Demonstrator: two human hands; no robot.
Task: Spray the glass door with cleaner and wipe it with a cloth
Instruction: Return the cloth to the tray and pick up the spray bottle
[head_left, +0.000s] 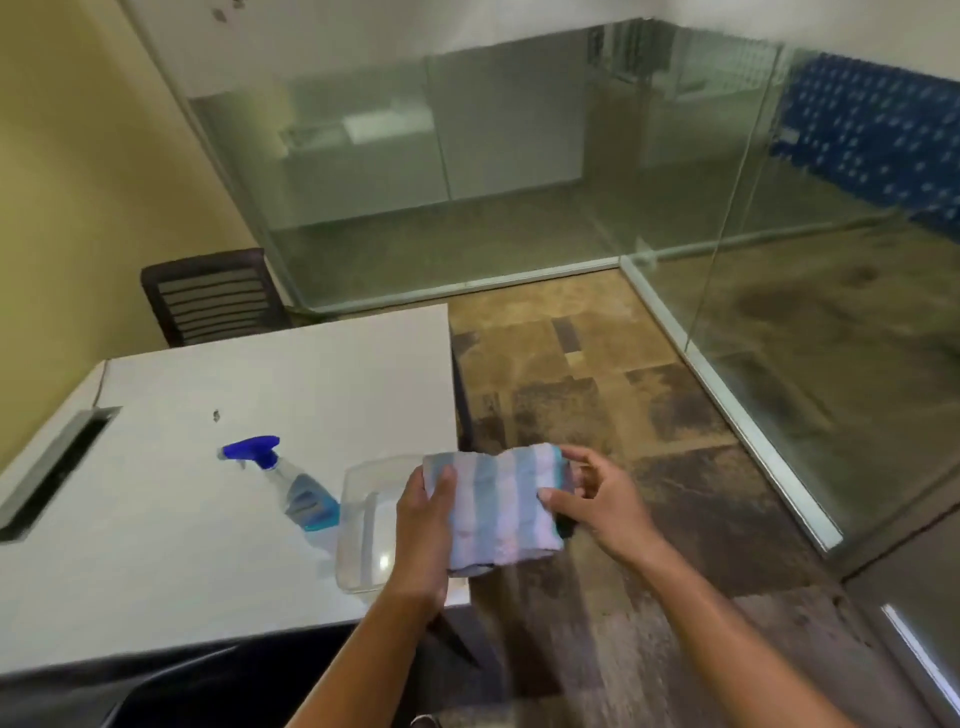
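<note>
A folded cloth with blue, white and pink stripes is held between both my hands, just past the desk's right edge. My left hand grips its left side with the thumb on top. My right hand pinches its right side. A spray bottle with a blue trigger head and blue liquid lies on its side on the white desk, left of the cloth. Glass panels stand ahead and to the right; which one is the door I cannot tell.
A clear plastic tub sits on the desk's right edge, partly under the cloth. A dark slatted chair stands behind the desk by the yellow wall. A cable slot is set in the desk's left side. Patterned carpet covers the floor.
</note>
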